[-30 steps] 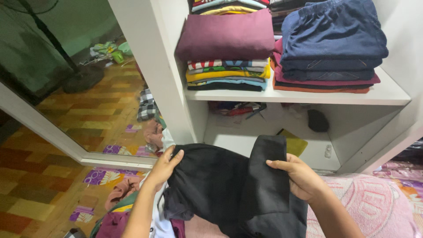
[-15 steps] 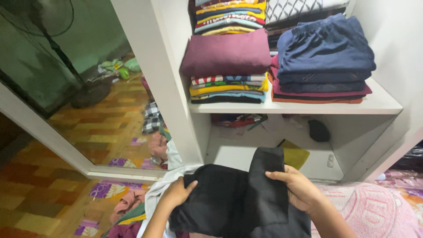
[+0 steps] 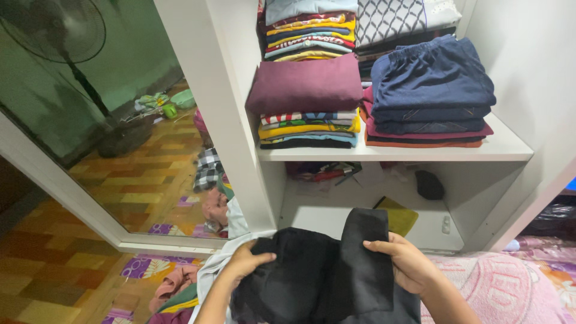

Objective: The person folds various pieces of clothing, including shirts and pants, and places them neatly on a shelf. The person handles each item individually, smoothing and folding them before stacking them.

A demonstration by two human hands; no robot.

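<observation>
Black garment [image 3: 312, 276] held low in front of the white wardrobe [image 3: 510, 147], above a pink towel [image 3: 510, 288]. Left hand [image 3: 249, 261] pinches its left edge, fingers closed on cloth. Right hand [image 3: 405, 264] grips a folded-over flap, thumb on top. Fabric looks soft, light, limp; likely best held at edges or fold corners, else it sags.

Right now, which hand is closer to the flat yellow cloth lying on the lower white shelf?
Right. The right hand grips the black garment just below the yellow cloth; the left hand holds the garment's far left edge, farther away.
</observation>
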